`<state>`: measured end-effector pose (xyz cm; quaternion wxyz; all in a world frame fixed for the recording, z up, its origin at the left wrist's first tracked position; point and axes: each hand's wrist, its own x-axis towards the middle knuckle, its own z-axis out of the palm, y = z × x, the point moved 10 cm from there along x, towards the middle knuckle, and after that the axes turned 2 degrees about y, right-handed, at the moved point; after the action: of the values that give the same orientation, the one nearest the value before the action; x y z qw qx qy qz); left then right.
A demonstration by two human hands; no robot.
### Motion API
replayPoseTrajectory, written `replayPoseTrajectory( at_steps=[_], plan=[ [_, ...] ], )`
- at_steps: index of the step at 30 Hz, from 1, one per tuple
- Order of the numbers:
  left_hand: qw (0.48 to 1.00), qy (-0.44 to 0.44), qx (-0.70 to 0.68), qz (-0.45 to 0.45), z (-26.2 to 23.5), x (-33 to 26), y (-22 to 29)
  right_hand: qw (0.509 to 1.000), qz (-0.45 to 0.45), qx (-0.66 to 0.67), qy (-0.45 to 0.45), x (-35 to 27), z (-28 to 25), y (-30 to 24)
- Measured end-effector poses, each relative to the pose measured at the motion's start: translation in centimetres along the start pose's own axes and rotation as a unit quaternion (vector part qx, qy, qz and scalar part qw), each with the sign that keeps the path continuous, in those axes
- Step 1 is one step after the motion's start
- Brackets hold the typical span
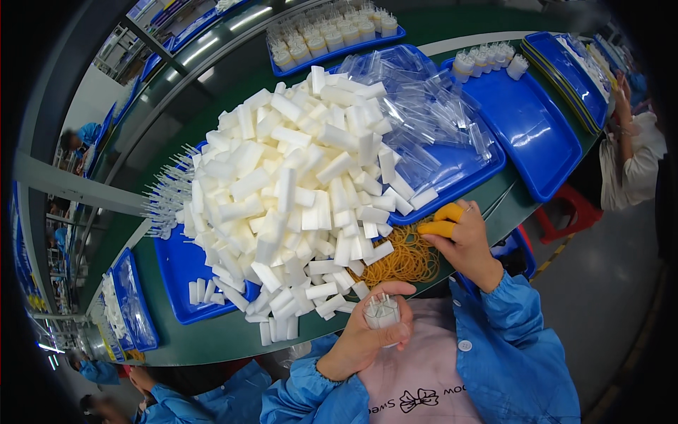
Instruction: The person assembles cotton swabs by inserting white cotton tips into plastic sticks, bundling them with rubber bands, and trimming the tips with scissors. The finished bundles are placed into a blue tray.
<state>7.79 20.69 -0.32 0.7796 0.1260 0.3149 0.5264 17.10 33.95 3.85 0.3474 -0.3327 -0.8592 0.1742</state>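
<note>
Close to my body, my left hand [371, 328] is wrapped round a short, whitish, translucent cylinder [383, 312] with several clear prongs sticking up. My right hand [462, 237] is over the edge of a heap of tan rubber bands [402, 258]. Two of its fingers wear yellow finger cots and stretch left above the bands, with the thumb below them. I see nothing held in it. Beside both hands rises a big pile of white foam-like blocks [286, 187], which spills past its blue tray [180, 272] onto the green table [219, 343].
Clear plastic sleeves [417, 92] fill a blue tray behind the pile. Pronged cylinders [332, 39] stand in a far tray, with several more in the right tray [533, 141]. Thin white-tipped pieces [166, 194] lie left. Tweezers [501, 200] rest near the right edge; co-workers sit both sides.
</note>
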Motion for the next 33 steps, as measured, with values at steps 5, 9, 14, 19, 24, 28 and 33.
replayPoseTrajectory(
  at_steps=[5, 9, 14, 19, 24, 28, 33],
  plan=[
    [0.999, 0.014, 0.03, -0.007, 0.1, 0.1, 0.1, 0.998, -0.035, -0.039, 0.029, 0.3, 0.3, -0.9],
    [0.999, 0.023, 0.037, -0.004, 0.0, 0.1, 0.1, 0.994, 0.094, 0.046, 0.035, -0.5, 0.1, 2.1],
    [0.992, 0.047, 0.116, 0.035, -0.3, 0.4, 0.9, 0.979, 0.129, 0.146, 0.054, -0.9, -1.4, 1.1],
    [0.944, 0.074, 0.271, 0.173, 0.7, 1.4, 2.9, 0.985, 0.067, 0.16, -0.018, -0.4, -2.2, -4.3],
    [0.908, 0.053, 0.357, 0.211, 1.2, 1.9, 3.1, 0.973, 0.067, 0.214, -0.061, -0.9, -1.7, -6.1],
    [0.935, 0.029, 0.331, 0.126, -0.1, 1.8, 1.3, 0.75, 0.24, 0.616, -0.04, -2.4, 0.5, -4.1],
    [0.78, -0.014, 0.594, 0.196, 3.6, 1.4, 2.1, 0.675, 0.375, 0.625, -0.116, -3.5, 2.5, -2.2]
  ],
)
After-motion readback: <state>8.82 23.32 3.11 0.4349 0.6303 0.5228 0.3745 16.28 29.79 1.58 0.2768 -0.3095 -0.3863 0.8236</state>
